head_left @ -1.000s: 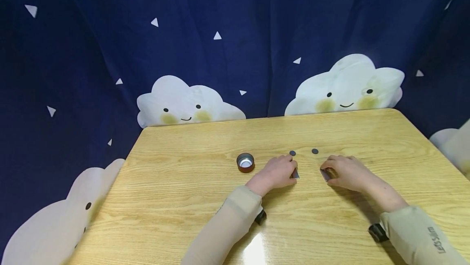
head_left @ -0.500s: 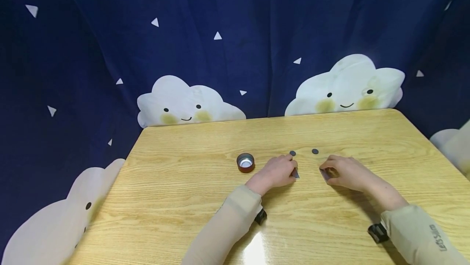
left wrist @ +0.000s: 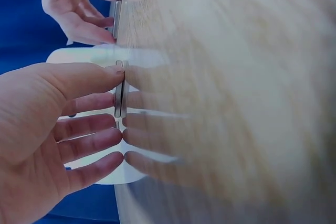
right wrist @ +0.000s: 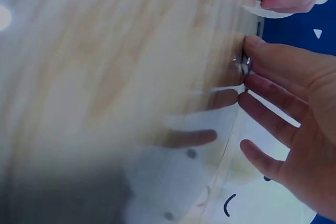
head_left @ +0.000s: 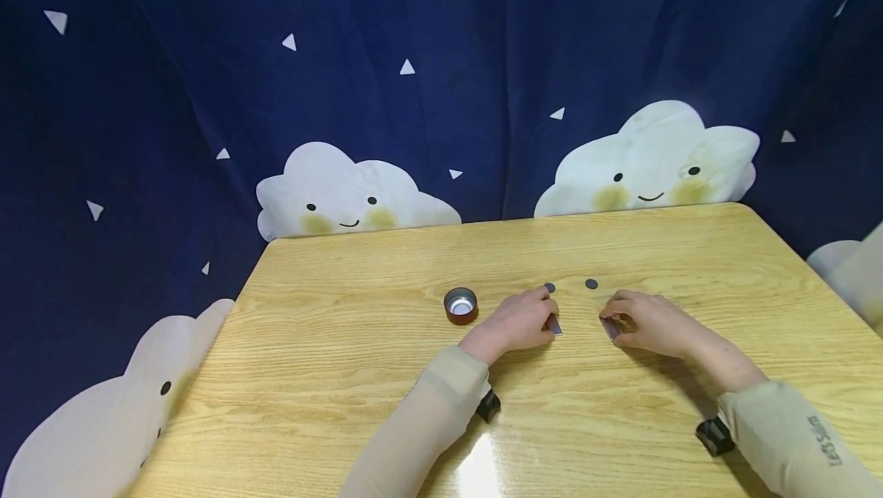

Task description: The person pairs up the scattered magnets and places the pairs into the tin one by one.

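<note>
In the head view, my left hand [head_left: 519,320] is at the table's middle, with thumb and fingers on opposite edges of a thin, flat grey piece [head_left: 555,325]. The left wrist view shows this flat piece [left wrist: 121,90] edge-on at the tabletop, the other fingertips touching the surface. To the right, my right hand [head_left: 651,323] pinches a similar flat piece [head_left: 610,329]; its little finger is off the table in the right wrist view. A gap separates the two pieces. Fingers hide much of both, and their kind is unclear.
Two small dark discs [head_left: 591,283] lie just beyond the hands. A small round reddish-brown cup or lid [head_left: 461,316], silvery inside, stands left of the left hand. The wooden table [head_left: 331,360] ends at a dark blue curtain [head_left: 441,115] with clouds.
Almost nothing differs. The head view shifts very slightly; both hands stay on their flat pieces, and the discs and cup keep their places.
</note>
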A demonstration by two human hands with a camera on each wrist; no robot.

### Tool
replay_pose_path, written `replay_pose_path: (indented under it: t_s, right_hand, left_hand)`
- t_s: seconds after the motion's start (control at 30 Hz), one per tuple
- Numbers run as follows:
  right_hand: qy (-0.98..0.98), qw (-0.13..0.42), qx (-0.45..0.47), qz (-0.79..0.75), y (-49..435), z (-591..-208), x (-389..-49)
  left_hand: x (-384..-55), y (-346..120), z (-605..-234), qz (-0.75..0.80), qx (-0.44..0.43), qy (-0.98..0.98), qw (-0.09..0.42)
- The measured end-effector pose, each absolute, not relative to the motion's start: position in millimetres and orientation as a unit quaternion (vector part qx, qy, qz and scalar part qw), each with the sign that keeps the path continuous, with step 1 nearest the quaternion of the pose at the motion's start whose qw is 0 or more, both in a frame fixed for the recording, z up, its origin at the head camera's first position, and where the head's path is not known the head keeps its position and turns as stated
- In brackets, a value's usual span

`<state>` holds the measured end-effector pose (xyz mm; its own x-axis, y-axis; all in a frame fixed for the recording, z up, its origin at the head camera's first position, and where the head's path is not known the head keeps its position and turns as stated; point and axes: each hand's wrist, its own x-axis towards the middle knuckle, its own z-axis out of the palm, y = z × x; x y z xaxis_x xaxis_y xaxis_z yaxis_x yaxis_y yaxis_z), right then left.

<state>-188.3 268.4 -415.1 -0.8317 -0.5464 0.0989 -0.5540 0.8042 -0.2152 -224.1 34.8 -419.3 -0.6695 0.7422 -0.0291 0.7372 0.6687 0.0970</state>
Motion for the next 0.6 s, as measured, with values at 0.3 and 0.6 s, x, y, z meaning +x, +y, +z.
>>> replay_pose_path:
  t_s: [0.3, 0.6]
  right_hand:
    - [-0.945, 0.02, 0.308, 0.111, 269.3, -415.5, -189.6]
    - [-0.946, 0.02, 0.301, 0.114, 268.8, -418.6, -190.9]
  left_hand:
    - [-224.1, 35.1, -418.8, 0.038, 0.404, 0.914, 0.024]
    - [-222.7, 35.7, -418.1, 0.045, 0.394, 0.917, 0.038]
